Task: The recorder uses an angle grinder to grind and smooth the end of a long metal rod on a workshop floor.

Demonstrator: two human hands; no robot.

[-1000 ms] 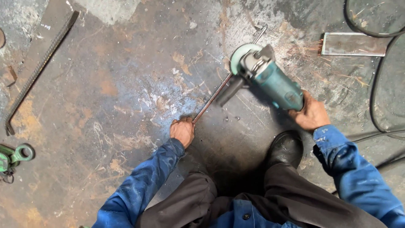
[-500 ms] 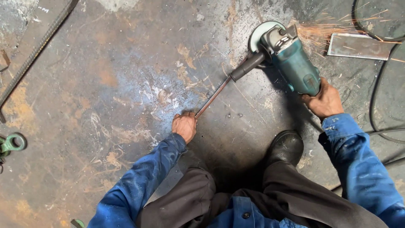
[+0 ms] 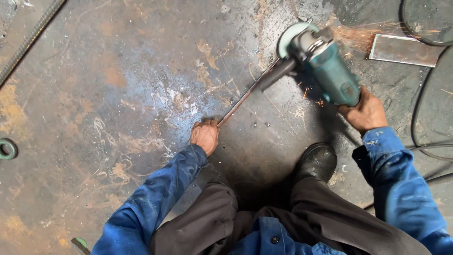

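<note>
My left hand (image 3: 205, 136) presses the near end of a thin rusty metal rod (image 3: 241, 99) flat against the steel floor plate (image 3: 118, 94). The rod runs diagonally up and right to the disc of a teal angle grinder (image 3: 321, 66). My right hand (image 3: 365, 113) grips the grinder's rear body. The disc (image 3: 286, 39) touches the rod's far end, and orange sparks (image 3: 354, 35) spray to the right.
A flat metal strip (image 3: 406, 50) lies at the upper right, black cables (image 3: 424, 94) curve beside it. A ribbed steel bar (image 3: 28, 42) lies at the upper left, a green ring-shaped part (image 3: 7, 148) at the left edge. My black boot (image 3: 317, 162) rests below the grinder.
The view has shifted so the grinder and rod sit higher and further right. Sparks now fly from the disc, stronger than half a second ago. Both hands keep their holds.
</note>
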